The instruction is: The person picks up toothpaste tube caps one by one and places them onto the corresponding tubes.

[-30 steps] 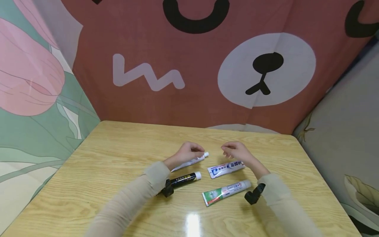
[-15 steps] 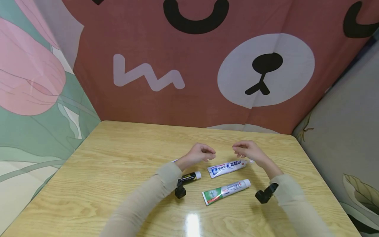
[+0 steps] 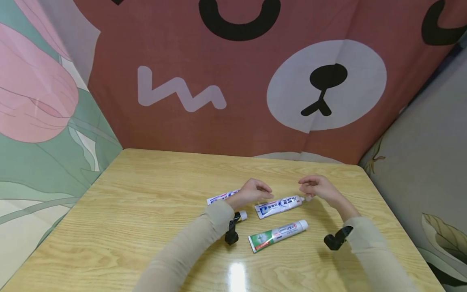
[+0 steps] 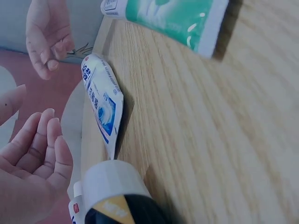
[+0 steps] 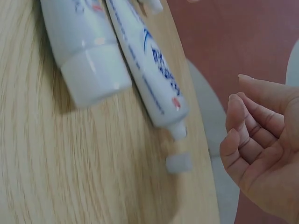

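My left hand (image 3: pixel 254 190) hovers over the table with fingers loosely curved and nothing in them. Under its wrist lie a white-and-blue toothpaste tube (image 3: pixel 220 197) and a black tube with a white cap (image 3: pixel 240 216), both partly hidden. Between the hands is a second white-and-blue toothpaste tube (image 3: pixel 279 206), its bare nozzle pointing right. A small white cap (image 5: pixel 179 162) lies just off that nozzle, apart from it, in the right wrist view. My right hand (image 3: pixel 321 188), also holding nothing, is bent loosely beside this cap.
A green-and-white toothpaste tube (image 3: pixel 278 235), capped, lies nearest the front. The wooden table (image 3: pixel 164 170) ends at a hanging cloth (image 3: pixel 182 129) with a bear's face. Patterned cloths hang at both sides.
Both hands have moved right. My left hand has left the left white-and-blue tube, which now lies farther left, label up. The middle tube's nozzle and loose cap have come into view.
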{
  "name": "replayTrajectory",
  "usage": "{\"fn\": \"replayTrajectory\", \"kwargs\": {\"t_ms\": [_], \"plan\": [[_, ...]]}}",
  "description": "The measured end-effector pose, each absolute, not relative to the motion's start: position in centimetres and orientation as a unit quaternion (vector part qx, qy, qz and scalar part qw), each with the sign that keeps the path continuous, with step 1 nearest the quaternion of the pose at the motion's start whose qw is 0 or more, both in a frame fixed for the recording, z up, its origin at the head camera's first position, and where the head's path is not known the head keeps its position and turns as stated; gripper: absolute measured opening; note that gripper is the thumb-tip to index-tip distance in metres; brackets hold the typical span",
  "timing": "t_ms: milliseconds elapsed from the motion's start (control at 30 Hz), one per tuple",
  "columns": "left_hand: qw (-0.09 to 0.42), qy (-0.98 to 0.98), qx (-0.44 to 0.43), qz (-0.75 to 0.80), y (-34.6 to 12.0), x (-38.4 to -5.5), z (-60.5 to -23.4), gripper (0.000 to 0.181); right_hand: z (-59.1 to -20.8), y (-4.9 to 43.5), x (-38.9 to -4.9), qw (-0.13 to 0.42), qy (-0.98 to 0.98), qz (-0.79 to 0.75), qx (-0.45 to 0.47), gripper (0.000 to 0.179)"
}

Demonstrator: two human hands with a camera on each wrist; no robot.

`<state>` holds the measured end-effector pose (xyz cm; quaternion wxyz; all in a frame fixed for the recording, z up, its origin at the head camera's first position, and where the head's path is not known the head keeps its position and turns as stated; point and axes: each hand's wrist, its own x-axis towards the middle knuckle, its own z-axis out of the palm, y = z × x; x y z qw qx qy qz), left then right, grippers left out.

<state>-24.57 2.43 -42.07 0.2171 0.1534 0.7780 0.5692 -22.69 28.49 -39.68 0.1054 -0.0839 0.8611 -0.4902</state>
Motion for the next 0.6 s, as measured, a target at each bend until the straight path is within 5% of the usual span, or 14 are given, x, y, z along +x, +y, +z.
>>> {"fn": "replayTrajectory", "kwargs": {"t_ms": [600], "plan": [[0.225, 0.800, 0.123, 0.543, 3.6, -25.1, -42.9, 0.023, -41.5, 31.7, -22.3, 0.117, 0.872, -0.475, -0.037, 0.050]]}}
